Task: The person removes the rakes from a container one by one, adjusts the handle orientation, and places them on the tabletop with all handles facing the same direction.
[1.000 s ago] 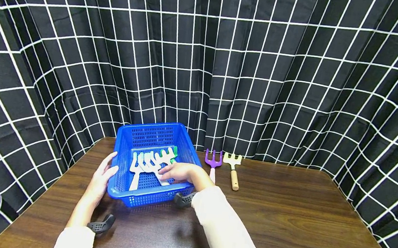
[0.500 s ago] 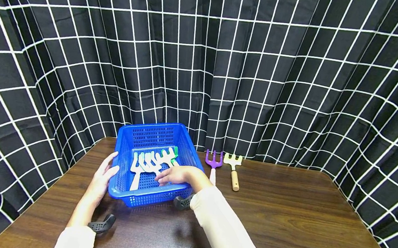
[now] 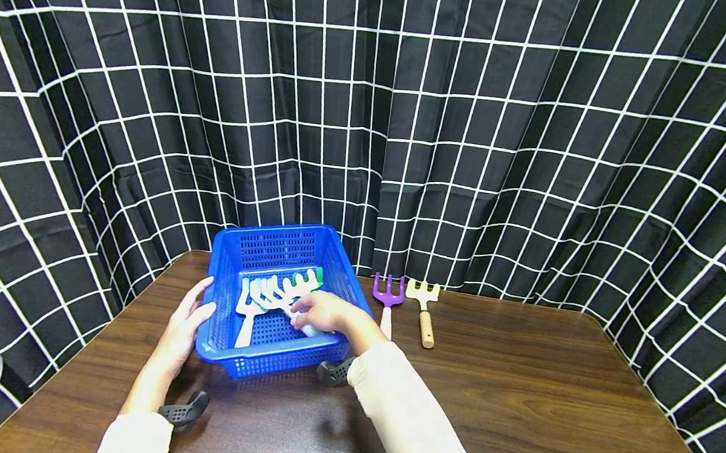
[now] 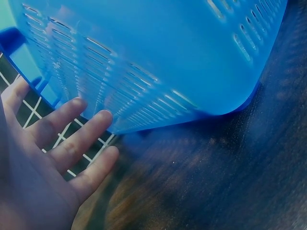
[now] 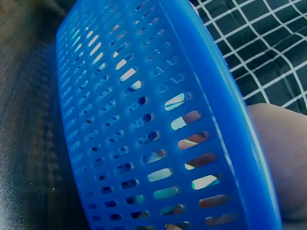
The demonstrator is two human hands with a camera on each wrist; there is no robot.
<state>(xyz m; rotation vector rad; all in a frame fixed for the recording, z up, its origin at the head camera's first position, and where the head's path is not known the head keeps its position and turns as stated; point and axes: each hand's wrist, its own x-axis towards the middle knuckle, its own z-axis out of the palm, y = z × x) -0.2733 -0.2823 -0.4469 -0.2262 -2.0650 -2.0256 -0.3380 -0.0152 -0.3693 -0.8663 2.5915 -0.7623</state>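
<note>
The blue plastic basket (image 3: 281, 355) stands on the table with several pale hand forks (image 3: 247, 318) lying side by side in it, some with green on them. My left hand (image 3: 179, 329) rests against the basket's left side, thumb and fingers spread; the left wrist view shows its fingers (image 4: 79, 143) straight beside the slotted wall. My right hand (image 3: 323, 312) reaches over the front right rim into the basket, fingers curled down at the pale handle (image 3: 309, 329) of a hand fork. In the right wrist view the basket wall (image 5: 144, 115) hides most of that hand.
Right of the basket lie a purple hand fork (image 3: 388, 297) with a pink handle and a pale yellow one (image 3: 423, 312) with a wooden handle. A black curtain (image 3: 452, 154) with white grid lines surrounds the brown table (image 3: 519, 394).
My right hand drew back slightly toward the front, then moved up and forward again over the fork handle in the basket. The left hand and basket stay in place.
</note>
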